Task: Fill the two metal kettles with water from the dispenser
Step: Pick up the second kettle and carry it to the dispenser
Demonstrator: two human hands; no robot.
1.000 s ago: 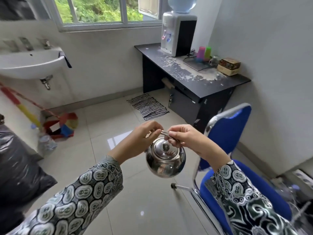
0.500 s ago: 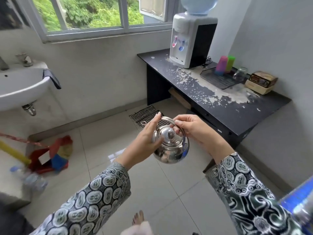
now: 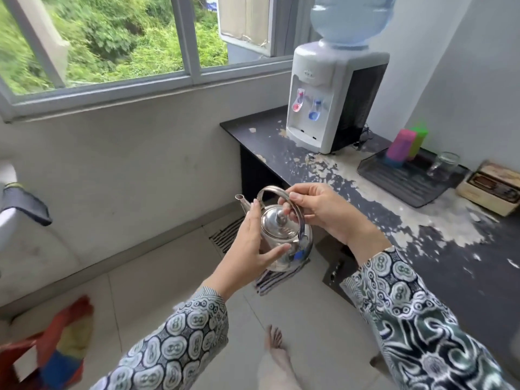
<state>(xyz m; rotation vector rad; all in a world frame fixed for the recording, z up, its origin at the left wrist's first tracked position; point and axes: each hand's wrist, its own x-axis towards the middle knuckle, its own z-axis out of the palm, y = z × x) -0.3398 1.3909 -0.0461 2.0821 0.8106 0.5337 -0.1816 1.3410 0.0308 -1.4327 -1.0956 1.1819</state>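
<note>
A small shiny metal kettle [image 3: 284,235] with its lid on hangs in the air in front of me, spout pointing up-left. My left hand [image 3: 250,243] cups its body from the left. My right hand [image 3: 320,209] grips the arched handle, fingers close to the lid knob. The white water dispenser [image 3: 332,99] with a blue bottle on top stands at the far end of the dark table [image 3: 464,266]; its red and blue taps face me. Only one kettle is in view.
A black tray [image 3: 405,184] holds pink and green cups and a glass, beside a box [image 3: 492,190]. A striped mat [image 3: 225,235] lies on the tiled floor under the kettle. My bare foot [image 3: 275,342] shows below. A sink edge with a cloth is at left.
I have walked closer to the table; the dispenser looms larger and the blue chair has left view. My left hand has slid from the handle to the kettle's body.
</note>
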